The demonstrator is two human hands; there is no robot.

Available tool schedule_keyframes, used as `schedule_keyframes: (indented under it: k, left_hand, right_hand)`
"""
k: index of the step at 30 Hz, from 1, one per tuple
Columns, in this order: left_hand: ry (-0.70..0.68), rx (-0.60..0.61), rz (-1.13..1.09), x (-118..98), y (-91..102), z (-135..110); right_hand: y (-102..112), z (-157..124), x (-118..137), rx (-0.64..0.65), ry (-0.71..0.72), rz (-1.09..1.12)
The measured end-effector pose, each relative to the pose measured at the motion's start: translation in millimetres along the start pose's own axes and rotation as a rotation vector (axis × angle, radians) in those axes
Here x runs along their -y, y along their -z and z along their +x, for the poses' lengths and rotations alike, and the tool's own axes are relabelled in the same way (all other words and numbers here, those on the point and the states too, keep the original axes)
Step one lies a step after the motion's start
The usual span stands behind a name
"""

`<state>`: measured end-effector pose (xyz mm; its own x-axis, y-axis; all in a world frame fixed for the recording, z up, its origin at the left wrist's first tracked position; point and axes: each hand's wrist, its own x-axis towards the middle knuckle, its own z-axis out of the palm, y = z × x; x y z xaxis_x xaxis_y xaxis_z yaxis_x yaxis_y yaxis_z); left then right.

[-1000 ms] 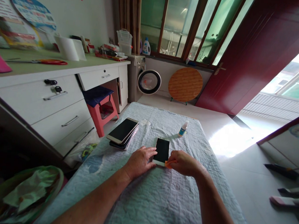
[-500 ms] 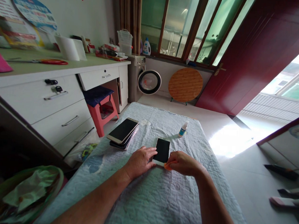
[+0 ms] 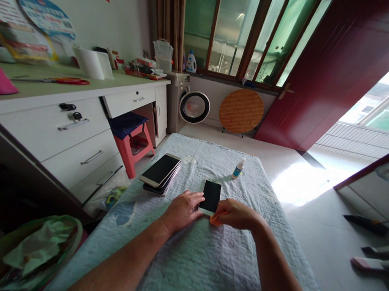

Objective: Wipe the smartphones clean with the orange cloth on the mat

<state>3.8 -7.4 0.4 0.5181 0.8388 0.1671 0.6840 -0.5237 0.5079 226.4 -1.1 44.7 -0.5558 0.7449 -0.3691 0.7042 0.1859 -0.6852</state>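
A white-framed smartphone (image 3: pixel 211 195) with a dark screen lies face up on the cloth-covered table. My left hand (image 3: pixel 184 208) grips its left side, fingertips on the screen's edge and thumb by the lower left corner. Pinched in my right hand (image 3: pixel 235 213) is a small orange cloth (image 3: pixel 217 218), pressed at the phone's lower right corner. Beyond the phone, to the right, stands a small spray bottle (image 3: pixel 238 168) with a white top. A stack of smartphones (image 3: pixel 161 170) sits to the left, the uppermost one gold-rimmed with a black screen.
A pale blue quilted cloth (image 3: pixel 188 266) covers the table. At lower left is a green bin (image 3: pixel 75 235) holding crumpled paper. The white desk (image 3: pixel 58 129) runs along the left, with a red stool (image 3: pixel 132 144) beside it. Farther back, the washing machine (image 3: pixel 177 103) has its door open.
My right hand has shifted slightly left along the phone's bottom edge, and more of the orange cloth shows. My left hand stays in place on the phone.
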Motion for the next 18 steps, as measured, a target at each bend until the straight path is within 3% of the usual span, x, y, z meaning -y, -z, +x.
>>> schedule_keyframes:
  k: [12,18]
  left_hand:
    - [0.006,0.010,0.014,-0.9,0.7,-0.8]
    - [0.009,0.012,-0.006,0.1,0.2,-0.4]
  right_hand:
    - [0.2,0.9,-2.3,-0.007,0.062,0.072]
    - [7.4,3.2,-8.5,-0.088,0.116,0.262]
